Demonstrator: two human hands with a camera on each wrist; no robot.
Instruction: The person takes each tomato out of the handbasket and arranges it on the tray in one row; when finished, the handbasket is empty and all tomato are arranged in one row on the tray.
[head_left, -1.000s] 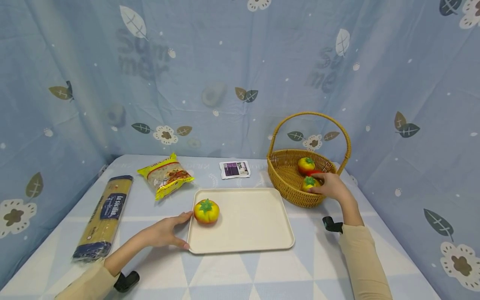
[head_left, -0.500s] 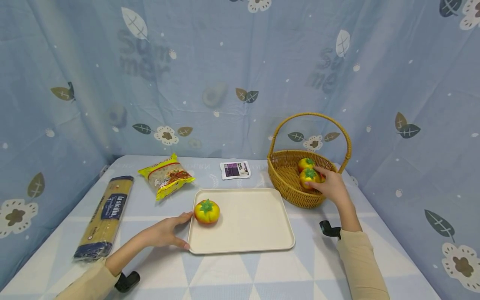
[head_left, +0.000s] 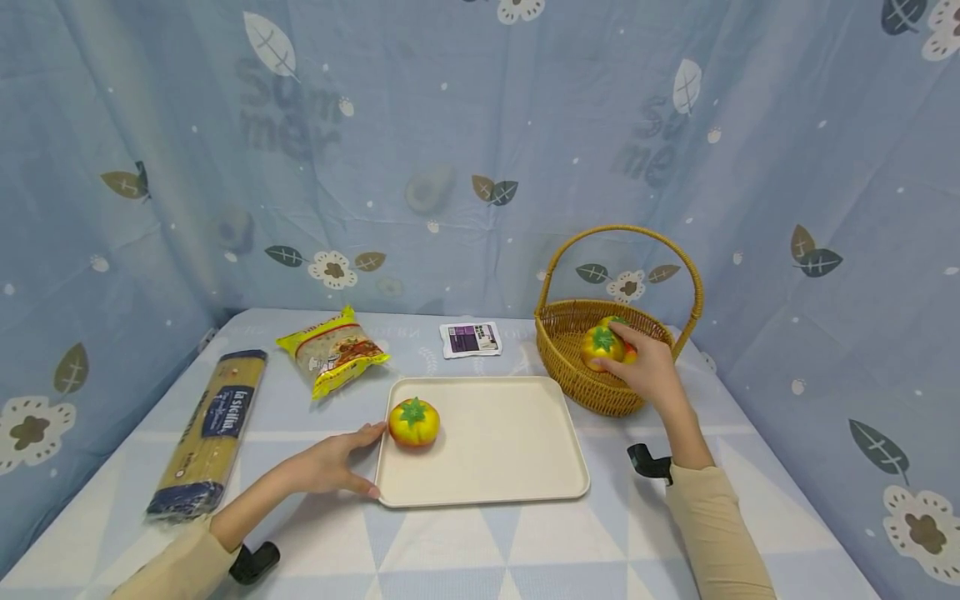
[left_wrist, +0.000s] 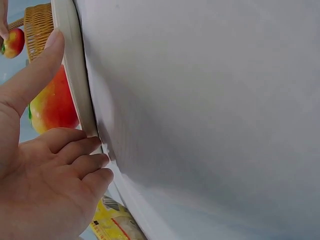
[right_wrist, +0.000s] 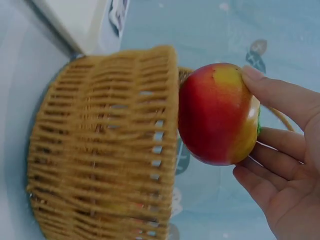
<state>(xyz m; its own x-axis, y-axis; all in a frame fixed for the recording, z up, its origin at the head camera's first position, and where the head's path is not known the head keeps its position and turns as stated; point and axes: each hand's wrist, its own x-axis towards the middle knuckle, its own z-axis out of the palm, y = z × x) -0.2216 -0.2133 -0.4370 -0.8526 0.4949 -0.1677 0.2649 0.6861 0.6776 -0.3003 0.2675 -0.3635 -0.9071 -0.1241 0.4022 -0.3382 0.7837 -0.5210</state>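
Observation:
My right hand (head_left: 651, 367) pinches a yellow-and-red persimmon (head_left: 602, 347) with a green leafy top, between thumb and fingers. In the right wrist view the persimmon (right_wrist: 218, 114) is lifted to the rim of the wicker basket (right_wrist: 105, 135). More fruit (head_left: 631, 353) lies partly hidden behind it in the basket (head_left: 592, 396). My left hand (head_left: 330, 462) touches the left edge of a cream tray (head_left: 495, 442), fingers and thumb spread along the rim. Another persimmon (head_left: 413, 422) sits on the tray's left side, close to those fingertips.
Left of the tray lies a long pack of spaghetti (head_left: 210, 433). Behind it is a yellow food bag (head_left: 333, 352), and a small white-and-purple packet (head_left: 470, 340) rests at the back. The basket's tall handle (head_left: 618, 228) arches above its opening. A patterned curtain encloses the table.
My right hand has taken hold of a persimmon inside the basket, raised it and moved it leftward. The left hand, tray and persimmon on it have stayed put.

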